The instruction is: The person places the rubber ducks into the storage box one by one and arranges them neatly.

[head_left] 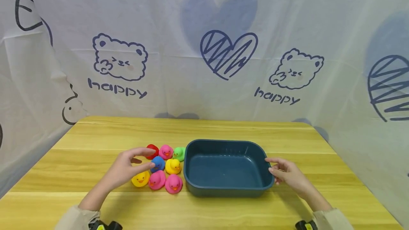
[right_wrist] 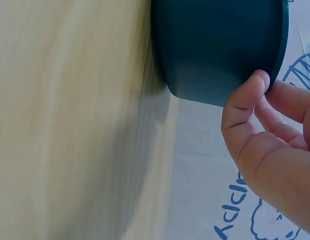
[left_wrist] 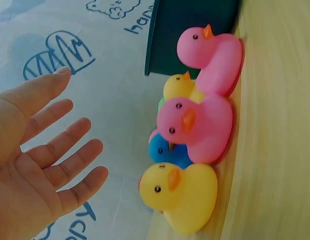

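My left hand [head_left: 126, 168] hovers over the left side of a group of rubber ducks, its fingers spread and loosely bent with nothing between them. Nearest to it are a blue duck [head_left: 158, 166], a red duck [head_left: 153, 151], partly covered by the fingers, and a yellow duck [left_wrist: 187, 200]. Pink ducks [head_left: 174, 184], another yellow duck [head_left: 173, 166] and a green duck [head_left: 179, 154] sit close by. Right of them stands a dark teal rectangular bin [head_left: 228, 191] with a bare inside. My right hand [head_left: 289, 176] pinches the bin's right rim between thumb and fingers.
The bin and ducks rest on a wooden table [head_left: 230, 212]. Behind the table hangs a white cloth [head_left: 179, 91] printed with bears, hearts and the word "happy". The ducks lie right against or very near the bin's left wall.
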The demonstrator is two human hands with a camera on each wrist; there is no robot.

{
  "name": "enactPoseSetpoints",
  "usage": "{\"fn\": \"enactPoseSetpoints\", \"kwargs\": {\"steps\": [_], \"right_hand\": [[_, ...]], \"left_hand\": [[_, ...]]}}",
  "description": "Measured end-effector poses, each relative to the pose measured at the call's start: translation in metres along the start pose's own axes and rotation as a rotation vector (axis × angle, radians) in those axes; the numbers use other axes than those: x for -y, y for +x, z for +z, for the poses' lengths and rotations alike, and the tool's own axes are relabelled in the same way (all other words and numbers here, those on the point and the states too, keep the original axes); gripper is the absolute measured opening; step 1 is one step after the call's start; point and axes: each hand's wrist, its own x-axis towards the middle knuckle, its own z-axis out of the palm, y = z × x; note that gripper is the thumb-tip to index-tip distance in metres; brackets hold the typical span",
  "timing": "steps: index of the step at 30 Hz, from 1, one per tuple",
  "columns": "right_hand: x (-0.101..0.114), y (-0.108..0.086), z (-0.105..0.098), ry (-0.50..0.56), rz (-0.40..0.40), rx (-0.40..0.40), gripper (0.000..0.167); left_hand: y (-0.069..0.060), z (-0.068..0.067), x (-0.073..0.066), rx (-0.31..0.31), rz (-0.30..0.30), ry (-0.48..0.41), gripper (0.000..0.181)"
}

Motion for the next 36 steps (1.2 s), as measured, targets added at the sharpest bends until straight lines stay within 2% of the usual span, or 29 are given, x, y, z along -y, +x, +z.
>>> {"fn": "enactPoseSetpoints", "kwargs": {"steps": [7, 14, 17, 29, 36], "right_hand": [[0.0, 0.0, 0.0, 0.011, 0.002, 0.004, 0.047], [0.001, 0.0, 0.0, 0.018, 0.007, 0.002, 0.047], [0.002, 0.0, 0.0, 0.02, 0.01, 0.004, 0.047], [0.003, 0.001, 0.0, 0.02, 0.039, 0.0, 0.046], [0.003, 0.001, -0.001, 0.019, 0.042, 0.013, 0.046]], "left_hand": [[-0.003, -0.011, 0.012, 0.042, -0.032, -0.006, 0.036], [-0.006, -0.021, 0.023, 0.108, -0.138, -0.162, 0.044], [-0.007, -0.022, 0.026, 0.127, -0.169, -0.171, 0.045], [-0.009, -0.026, 0.04, 0.248, -0.201, -0.205, 0.054], [-0.01, -0.027, 0.048, 0.313, -0.227, -0.26, 0.054]]}}
